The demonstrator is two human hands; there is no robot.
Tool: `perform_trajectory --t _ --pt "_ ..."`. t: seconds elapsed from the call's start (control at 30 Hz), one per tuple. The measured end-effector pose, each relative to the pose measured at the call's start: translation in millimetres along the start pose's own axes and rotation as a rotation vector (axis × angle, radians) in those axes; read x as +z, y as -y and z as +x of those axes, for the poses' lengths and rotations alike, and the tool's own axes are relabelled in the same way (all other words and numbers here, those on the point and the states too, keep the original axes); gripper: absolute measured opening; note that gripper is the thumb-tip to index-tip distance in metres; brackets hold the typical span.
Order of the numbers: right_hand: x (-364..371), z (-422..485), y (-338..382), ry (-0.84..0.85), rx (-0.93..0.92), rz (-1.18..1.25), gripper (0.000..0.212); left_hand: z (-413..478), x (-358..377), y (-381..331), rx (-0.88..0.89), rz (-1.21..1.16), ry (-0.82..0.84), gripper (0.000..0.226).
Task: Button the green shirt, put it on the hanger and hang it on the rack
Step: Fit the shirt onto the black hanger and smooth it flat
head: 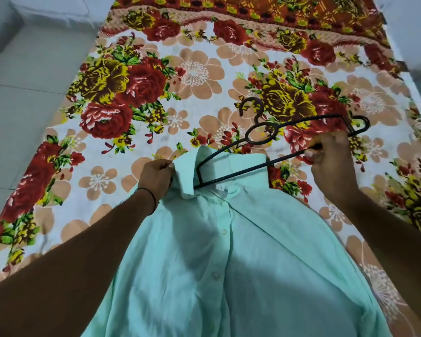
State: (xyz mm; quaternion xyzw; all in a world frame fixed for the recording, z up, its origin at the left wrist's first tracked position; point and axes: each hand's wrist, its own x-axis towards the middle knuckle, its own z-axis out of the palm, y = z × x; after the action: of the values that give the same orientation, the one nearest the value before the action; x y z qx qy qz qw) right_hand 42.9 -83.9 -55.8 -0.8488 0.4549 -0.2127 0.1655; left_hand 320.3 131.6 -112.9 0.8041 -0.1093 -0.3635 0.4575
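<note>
Green shirt [229,251] lies front up on bed, on floral sheet [195,71], collar [187,173] at far end. Two buttons [223,231] visible on placket. Black wire hanger [253,168] tilted: left end inside neck opening, hook and right end outside, above sheet. Left grip [156,175] pinches left collar flap, lifted. Right grip [331,159] curled round hanger's lower bar near right end. Grey tiled floor [22,81] left of bed.
</note>
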Motion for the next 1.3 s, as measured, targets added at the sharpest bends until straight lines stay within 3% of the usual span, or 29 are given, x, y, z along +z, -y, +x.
perform_trajectory --t 0.17,0.43,0.63,0.73,0.93,1.03,1.13,1.23,1.3 --pt "11 2 -4 0.057 -0.019 -0.049 0.015 -2 -2 -6 0.068 0.084 0.042 0.022" --pt "2 20 -23 0.063 0.024 -0.088 0.013 15 -10 -24 0.119 0.175 -0.024 0.02" --pt "30 13 6 0.197 -0.052 0.087 0.009 13 11 -32 0.189 0.178 0.054 0.021" --pt "59 0 30 0.182 -0.061 0.166 0.01 15 19 -29 0.207 0.237 0.063 0.02" --pt "87 -21 40 0.209 -0.018 0.177 0.004 15 16 -22 0.217 0.169 0.04 0.02" --pt "88 -29 24 0.3 -0.052 0.141 0.004 15 16 -21 0.157 0.056 -0.021 0.017" --pt "81 -29 9 0.366 -0.078 0.091 0.01 18 14 -22 0.157 0.088 -0.045 0.024" --pt "68 -16 3 0.339 -0.017 0.061 0.013 22 11 -27 0.184 0.142 -0.034 0.03" --pt "62 -10 8 0.329 0.026 0.154 0.013 22 13 -36 0.116 0.049 -0.027 0.027"
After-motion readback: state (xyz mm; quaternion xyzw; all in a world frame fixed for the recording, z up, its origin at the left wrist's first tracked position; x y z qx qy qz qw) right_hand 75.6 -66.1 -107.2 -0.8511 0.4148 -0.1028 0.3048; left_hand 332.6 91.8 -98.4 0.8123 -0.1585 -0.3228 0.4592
